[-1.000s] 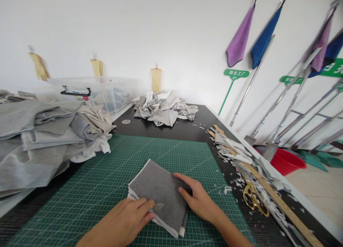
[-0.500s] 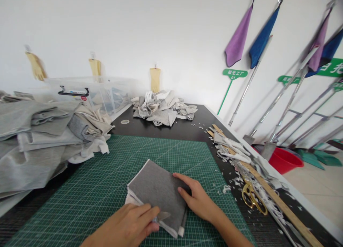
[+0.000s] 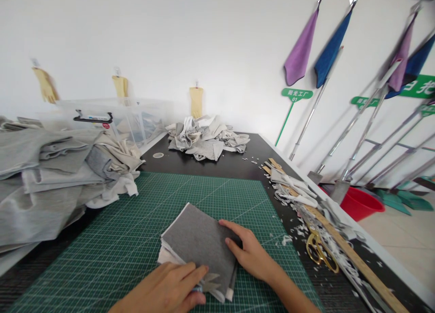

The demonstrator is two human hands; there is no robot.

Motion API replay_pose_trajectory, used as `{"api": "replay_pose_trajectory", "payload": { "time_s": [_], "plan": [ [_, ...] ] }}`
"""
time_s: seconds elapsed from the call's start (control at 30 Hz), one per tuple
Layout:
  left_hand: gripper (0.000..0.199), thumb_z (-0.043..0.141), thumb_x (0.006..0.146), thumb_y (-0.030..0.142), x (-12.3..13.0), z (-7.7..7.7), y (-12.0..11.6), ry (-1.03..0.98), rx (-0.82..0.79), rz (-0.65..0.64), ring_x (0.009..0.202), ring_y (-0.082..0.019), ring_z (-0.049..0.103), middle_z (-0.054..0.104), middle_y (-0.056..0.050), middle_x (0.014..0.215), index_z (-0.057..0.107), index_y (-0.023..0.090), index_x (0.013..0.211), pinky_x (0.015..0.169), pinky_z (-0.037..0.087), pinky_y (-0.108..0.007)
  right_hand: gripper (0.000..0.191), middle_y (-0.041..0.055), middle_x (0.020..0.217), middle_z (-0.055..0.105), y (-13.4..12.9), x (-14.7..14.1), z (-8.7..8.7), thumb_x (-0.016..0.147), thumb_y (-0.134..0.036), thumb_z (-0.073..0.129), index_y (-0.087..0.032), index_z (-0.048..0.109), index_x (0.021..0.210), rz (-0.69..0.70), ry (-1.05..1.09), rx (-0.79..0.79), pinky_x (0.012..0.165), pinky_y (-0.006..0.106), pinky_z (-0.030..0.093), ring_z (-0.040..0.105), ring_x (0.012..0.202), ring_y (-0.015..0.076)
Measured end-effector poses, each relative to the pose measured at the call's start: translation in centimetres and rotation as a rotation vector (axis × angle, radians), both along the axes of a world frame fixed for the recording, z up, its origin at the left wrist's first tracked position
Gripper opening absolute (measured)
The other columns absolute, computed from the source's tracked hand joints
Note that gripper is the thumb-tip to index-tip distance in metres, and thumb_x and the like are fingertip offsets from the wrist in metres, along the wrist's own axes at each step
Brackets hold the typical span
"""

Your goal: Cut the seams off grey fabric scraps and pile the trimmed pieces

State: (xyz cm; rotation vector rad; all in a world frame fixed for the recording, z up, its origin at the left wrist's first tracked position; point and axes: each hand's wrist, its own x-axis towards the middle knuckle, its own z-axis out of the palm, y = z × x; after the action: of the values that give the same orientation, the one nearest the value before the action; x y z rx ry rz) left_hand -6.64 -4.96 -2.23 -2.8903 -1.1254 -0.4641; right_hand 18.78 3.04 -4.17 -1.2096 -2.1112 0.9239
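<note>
A folded stack of grey cloth (image 3: 200, 233) with pale edges lies on the green cutting mat (image 3: 112, 240). My left hand (image 3: 170, 283) is closed around small thread snips (image 3: 211, 283), most of whose body is hidden by the fingers. Their two pointed metal blades stand apart over the stack's near edge, and a bit of blue handle shows. At the stack's right side, my right hand (image 3: 249, 252) grips the cloth, thumb on top and index finger along the edge; its other fingers are hidden.
Large grey cloth pieces (image 3: 44, 181) are heaped at left, before a clear plastic box (image 3: 118, 118). Another scrap pile (image 3: 207, 138) sits at the back. Along the right edge lie gold-handled scissors (image 3: 319, 252), a wooden strip (image 3: 353, 254), and white clippings (image 3: 287, 239).
My left hand has shifted slightly right and down along the cloth's near edge, and the snips' blades have spread apart. My right hand and the stack have stayed in place.
</note>
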Motion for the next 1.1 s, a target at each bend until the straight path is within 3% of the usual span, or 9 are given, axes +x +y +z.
{"api": "replay_pose_trajectory", "payload": {
  "time_s": [0.27,0.4,0.5,0.67,0.8,0.9,1.1],
  "plan": [
    [0.03,0.035,0.103,0.032,-1.8,-1.0,0.9,-0.008,0.004,0.135,0.081,-0.019,0.07,0.071,-0.004,0.101,0.059,0.022,0.118,0.069,0.057,-0.028,0.045,0.0039,0.14,0.054,0.0,-0.1,0.0,0.091,-0.027,0.05,-0.025,0.052,0.136,0.003,0.002,-0.01,0.114,0.045,0.033,0.048,0.13,0.0228],
    [0.033,0.04,0.101,0.036,-3.7,-2.1,2.0,-0.059,0.03,0.299,0.077,-0.018,0.07,0.071,-0.006,0.103,0.059,0.022,0.123,0.07,0.057,-0.029,0.045,0.0041,0.141,0.054,0.0,0.0,-0.1,0.091,-0.028,0.05,-0.026,0.052,0.136,0.0,-0.006,-0.012,0.114,0.046,0.033,0.048,0.131,0.0239],
    [0.033,0.042,0.1,0.038,-4.2,-2.5,2.3,-0.017,0.008,0.34,0.077,-0.02,0.07,0.071,-0.006,0.1,0.061,0.022,0.121,0.068,0.057,-0.03,0.045,0.0035,0.141,0.054,0.1,0.0,-0.2,0.092,-0.029,0.05,-0.027,0.052,0.136,-0.002,-0.019,-0.02,0.113,0.046,0.033,0.048,0.131,0.0238],
    [0.03,0.039,0.101,0.029,-4.4,-1.5,2.0,-0.05,-0.045,0.305,0.079,-0.017,0.07,0.072,-0.004,0.091,0.066,0.022,0.11,0.073,0.055,-0.026,0.045,0.0019,0.141,0.053,0.1,0.1,-0.3,0.092,-0.029,0.05,-0.028,0.051,0.137,0.0,-0.021,-0.011,0.114,0.044,0.033,0.047,0.131,0.0221],
    [0.031,0.046,0.099,0.035,-4.8,-0.9,1.8,-0.093,-0.08,0.264,0.088,-0.017,0.07,0.072,-0.001,0.105,0.059,0.03,0.127,0.08,0.056,-0.027,0.045,0.0023,0.141,0.053,0.1,0.1,-0.3,0.092,-0.028,0.05,-0.027,0.051,0.137,0.002,-0.018,-0.011,0.114,0.043,0.033,0.047,0.131,0.022],
    [0.033,0.052,0.095,0.041,-5.0,-1.0,1.6,-0.068,-0.082,0.306,0.097,-0.02,0.069,0.071,0.0,0.111,0.059,0.036,0.127,0.082,0.056,-0.031,0.045,0.0027,0.141,0.053,0.1,0.1,-0.2,0.092,-0.028,0.05,-0.027,0.051,0.137,0.007,-0.017,-0.017,0.114,0.043,0.033,0.047,0.131,0.022],
    [0.031,0.056,0.092,0.044,-5.2,-0.6,1.7,-0.129,-0.088,0.382,0.101,-0.022,0.067,0.07,-0.001,0.112,0.065,0.033,0.119,0.087,0.055,-0.033,0.045,0.0022,0.141,0.053,0.0,0.1,-0.1,0.092,-0.028,0.05,-0.027,0.051,0.137,0.001,-0.032,-0.022,0.114,0.044,0.032,0.047,0.131,0.0222]
  ]
}}
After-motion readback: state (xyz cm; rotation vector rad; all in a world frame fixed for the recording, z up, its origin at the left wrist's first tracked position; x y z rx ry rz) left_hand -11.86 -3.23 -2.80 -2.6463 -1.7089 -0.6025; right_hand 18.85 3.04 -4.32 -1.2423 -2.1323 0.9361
